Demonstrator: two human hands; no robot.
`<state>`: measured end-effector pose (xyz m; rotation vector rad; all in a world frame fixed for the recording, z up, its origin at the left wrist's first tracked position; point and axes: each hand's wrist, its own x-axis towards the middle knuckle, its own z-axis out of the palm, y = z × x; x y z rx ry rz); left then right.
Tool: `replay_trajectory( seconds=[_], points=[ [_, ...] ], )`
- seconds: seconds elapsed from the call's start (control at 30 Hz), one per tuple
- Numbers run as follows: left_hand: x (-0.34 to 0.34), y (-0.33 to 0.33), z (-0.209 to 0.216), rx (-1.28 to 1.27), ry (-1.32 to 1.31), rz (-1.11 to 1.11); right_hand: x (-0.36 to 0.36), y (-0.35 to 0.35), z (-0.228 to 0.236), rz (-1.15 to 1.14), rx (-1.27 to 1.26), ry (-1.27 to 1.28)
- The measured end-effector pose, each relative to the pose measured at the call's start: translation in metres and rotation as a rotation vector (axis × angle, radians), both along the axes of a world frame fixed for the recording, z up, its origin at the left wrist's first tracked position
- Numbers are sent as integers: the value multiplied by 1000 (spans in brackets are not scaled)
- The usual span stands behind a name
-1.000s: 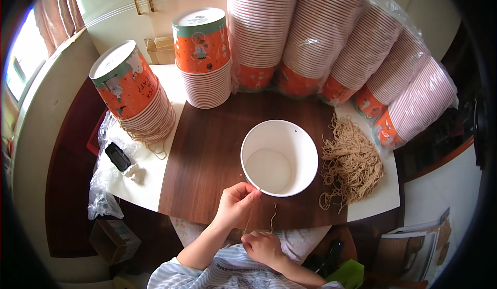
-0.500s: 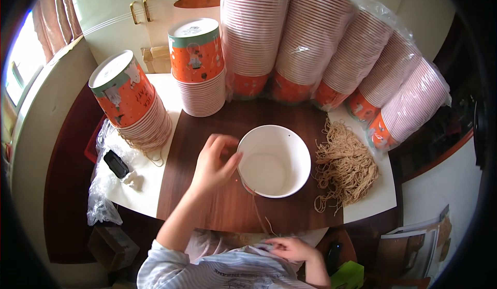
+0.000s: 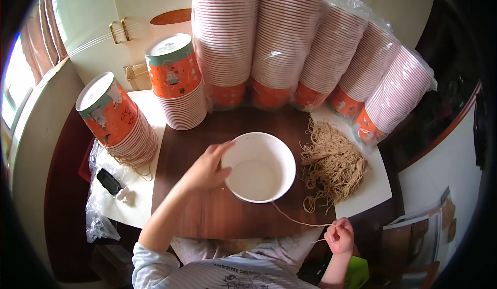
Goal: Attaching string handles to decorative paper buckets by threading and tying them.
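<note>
A white-lined paper bucket (image 3: 259, 180) stands upright on the brown tabletop, its open top towards me. My left hand (image 3: 207, 169) grips its left rim, with the thumb reaching over the edge. A thin tan string (image 3: 297, 220) comes off the bucket's near side and runs to the right. My right hand (image 3: 340, 235), past the table's near edge, pinches this string, and a short loose end shows below the fingers. How the string joins the bucket is hidden. To the bucket's right lies a tangled heap of tan strings (image 3: 334, 162).
Tall plastic-wrapped stacks of paper buckets (image 3: 287, 40) line the back. Two upside-down stacks stand left: one behind (image 3: 178, 82), one nearer (image 3: 116, 118) with strings around its base. A black object (image 3: 108, 182) lies by clear plastic wrap (image 3: 98, 216). Below right is something green (image 3: 357, 272).
My right hand has moved from my lap out to the right, drawing the string out with it. The bucket has turned: its rim hole now sits at the upper left, and the string leaves lower right.
</note>
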<state>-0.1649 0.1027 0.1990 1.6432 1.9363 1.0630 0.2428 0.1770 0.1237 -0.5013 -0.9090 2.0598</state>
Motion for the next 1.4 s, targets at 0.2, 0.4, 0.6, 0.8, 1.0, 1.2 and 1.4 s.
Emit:
replay_trajectory(
  seconds=[0.2, 0.4, 0.6, 0.8, 1.0, 1.2, 1.4],
  points=[
    [79, -70, -3, -60, 60, -9, -54, -30, 25, 94, -216, 357],
    [146, -91, -27, 65, -188, -119, -112, -70, 49, 301, -176, 757],
    [154, -96, -33, -47, -748, -80, -132, -60, 50, 219, -173, 757],
    [158, -83, -39, 45, -638, -197, -135, -54, 45, 292, -153, 789],
    [154, -81, -39, 66, -637, -189, -140, -31, 42, 406, -117, 735],
    [133, -79, -33, 118, -569, 13, -116, -16, 54, 374, 224, 247],
    [94, -77, 7, 241, 83, -43, -76, -37, 93, 594, 975, -696]
  ],
)
